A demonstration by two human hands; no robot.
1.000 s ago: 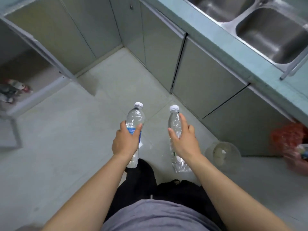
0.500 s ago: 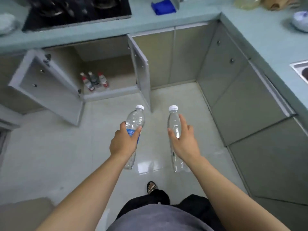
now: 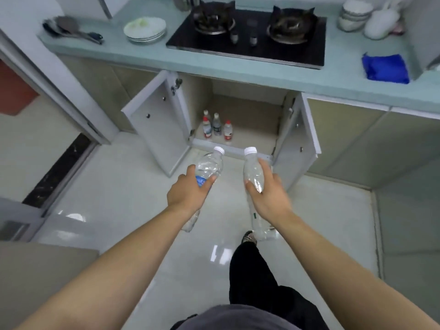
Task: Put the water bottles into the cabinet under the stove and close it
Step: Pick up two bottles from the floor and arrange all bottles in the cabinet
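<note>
Progress over the last second is a turn of the body. A second ago only closed doors below a sink lay ahead, and half a second ago the open compartment sat off to the left. Now the cabinet (image 3: 250, 108) under the stove (image 3: 247, 32) faces the person squarely, with its left door (image 3: 157, 125) and right door (image 3: 297, 139) standing wide. I judge the walk-up is under way and nothing is stowed yet. Both arms reach forward level over the floor (image 3: 119, 186). The left hand (image 3: 188, 194) has its fingers curled round the middle of a blue-labelled bottle (image 3: 209, 165), cap tilted toward the opening. The right hand (image 3: 269, 196) wraps a clear bottle (image 3: 252, 172) just beside it, not touching. A few small bottles (image 3: 216, 127) stand at the left of the cabinet's floor.
</note>
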